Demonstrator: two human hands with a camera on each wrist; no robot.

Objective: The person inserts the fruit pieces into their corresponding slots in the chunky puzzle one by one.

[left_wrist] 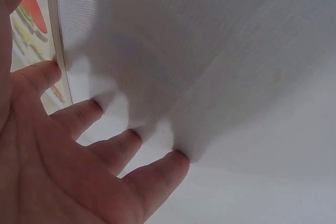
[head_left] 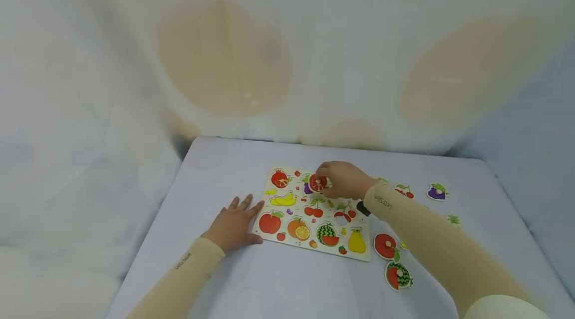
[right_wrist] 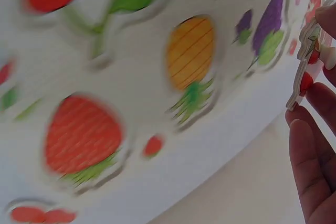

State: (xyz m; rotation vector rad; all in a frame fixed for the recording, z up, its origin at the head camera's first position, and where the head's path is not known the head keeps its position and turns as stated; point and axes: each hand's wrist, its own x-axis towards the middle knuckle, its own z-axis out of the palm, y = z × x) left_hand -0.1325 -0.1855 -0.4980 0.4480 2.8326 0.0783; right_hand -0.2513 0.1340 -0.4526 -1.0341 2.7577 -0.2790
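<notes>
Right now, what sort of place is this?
Probably an indoor, cloth-screened tabletop workspace: tan-spotted pale cloth walls, a white flat-topped table, and a rectangular, fruit-printed puzzle board.

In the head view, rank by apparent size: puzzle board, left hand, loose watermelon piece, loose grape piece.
1. Puzzle board
2. Left hand
3. Loose watermelon piece
4. Loose grape piece; farther off, so true size unsure.

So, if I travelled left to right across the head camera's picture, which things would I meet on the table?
Left hand, puzzle board, watermelon piece, grape piece, green leafy piece.
</notes>
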